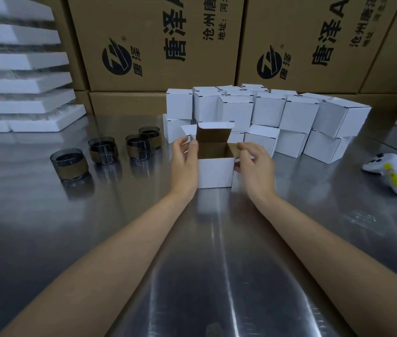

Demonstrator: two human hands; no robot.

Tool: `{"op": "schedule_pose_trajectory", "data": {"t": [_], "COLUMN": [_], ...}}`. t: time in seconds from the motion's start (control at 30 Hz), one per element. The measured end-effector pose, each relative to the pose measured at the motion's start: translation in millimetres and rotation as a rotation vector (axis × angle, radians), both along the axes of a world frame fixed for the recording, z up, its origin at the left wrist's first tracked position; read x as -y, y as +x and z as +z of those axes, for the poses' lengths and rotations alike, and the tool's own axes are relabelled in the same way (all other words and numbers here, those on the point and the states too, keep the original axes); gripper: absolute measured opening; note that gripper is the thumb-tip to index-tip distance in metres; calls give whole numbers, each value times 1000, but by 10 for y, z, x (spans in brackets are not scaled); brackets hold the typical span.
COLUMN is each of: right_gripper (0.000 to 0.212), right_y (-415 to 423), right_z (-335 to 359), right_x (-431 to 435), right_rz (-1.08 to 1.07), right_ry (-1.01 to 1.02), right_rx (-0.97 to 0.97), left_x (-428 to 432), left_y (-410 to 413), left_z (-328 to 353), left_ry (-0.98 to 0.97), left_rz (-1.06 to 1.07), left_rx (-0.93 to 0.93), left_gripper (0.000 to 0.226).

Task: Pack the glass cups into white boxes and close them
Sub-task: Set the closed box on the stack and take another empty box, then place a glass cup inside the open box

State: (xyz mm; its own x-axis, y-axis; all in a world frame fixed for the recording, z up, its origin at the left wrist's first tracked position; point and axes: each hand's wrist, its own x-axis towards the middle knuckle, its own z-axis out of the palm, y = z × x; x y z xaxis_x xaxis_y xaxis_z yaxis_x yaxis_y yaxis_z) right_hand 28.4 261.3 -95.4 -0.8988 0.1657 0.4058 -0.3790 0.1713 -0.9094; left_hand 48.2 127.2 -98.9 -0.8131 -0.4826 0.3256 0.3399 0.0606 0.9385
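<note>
Far left: stack of white foam sheets at the table edge, well apart from the work.

Four glass cups with brown sleeves stand upright on the metal table, left of the hands. The two rightmost sit close together, one partly behind the other. All are unpacked and probably parked on the left so that hand can take one.

Left hand: thumb and fingers pinch the left side flap of the open box, palm against its left wall. It looks like it is folding the flap outward to clear the opening.

The open box sits on the table between both hands, lid flap standing up at the back, brown inside. No cup shows in it from this angle.

Right hand: fingers curled over the right side flap, thumb on the right wall, gripping and steadying the box.

Behind and to the right: pile of closed white boxes, two layers high, just behind the open box, so the raised lid has little room at the back. Brown cartons are stacked behind everything.

Far right: white controller lying on the table, out of the way.

Nothing blocks the path from the cups to the box.
</note>
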Motion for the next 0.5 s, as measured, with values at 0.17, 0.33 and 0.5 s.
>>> {"op": "schedule_pose_trajectory", "data": {"t": [0.17,0.33,0.5], "right_gripper": [47,43,56], "right_y": [-22,77,67], "right_z": [-65,-58,-33], "right_x": [-6,2,-47], "right_rz": [96,206,153], "right_ry": [263,464,463], "right_rx": [154,65,37], "left_x": [67,44,57], "left_y": [-11,25,23], "left_z": [38,-4,-14], "left_ry": [70,-226,-294], "left_rz": [61,59,-15], "left_rx": [114,186,196], "left_gripper": [37,44,27]}}
